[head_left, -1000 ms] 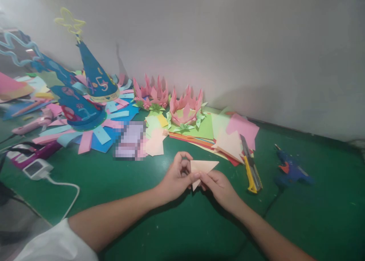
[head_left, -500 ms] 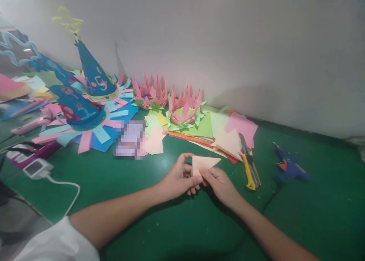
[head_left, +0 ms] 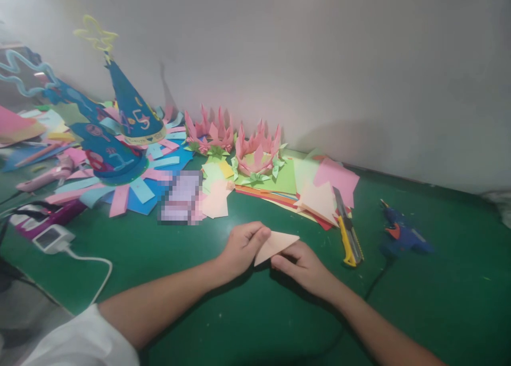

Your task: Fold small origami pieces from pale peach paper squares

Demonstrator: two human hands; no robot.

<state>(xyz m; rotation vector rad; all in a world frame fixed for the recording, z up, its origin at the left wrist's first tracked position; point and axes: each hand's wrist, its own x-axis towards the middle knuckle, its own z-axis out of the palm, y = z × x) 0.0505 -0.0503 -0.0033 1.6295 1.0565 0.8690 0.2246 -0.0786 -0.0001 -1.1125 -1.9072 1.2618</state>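
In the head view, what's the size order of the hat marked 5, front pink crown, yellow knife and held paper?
1. Hat marked 5
2. Front pink crown
3. Yellow knife and held paper: areas too alike to rank, though the knife looks longer.

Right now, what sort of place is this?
Probably a papercraft workspace, though I can't tell if it's in a home or a shop: there's a blue glue gun, a yellow utility knife and a folded peach paper triangle.

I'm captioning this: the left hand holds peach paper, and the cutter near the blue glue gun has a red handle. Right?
Red is wrong: in the head view, the left hand holds peach paper, and the cutter near the blue glue gun has a yellow handle.
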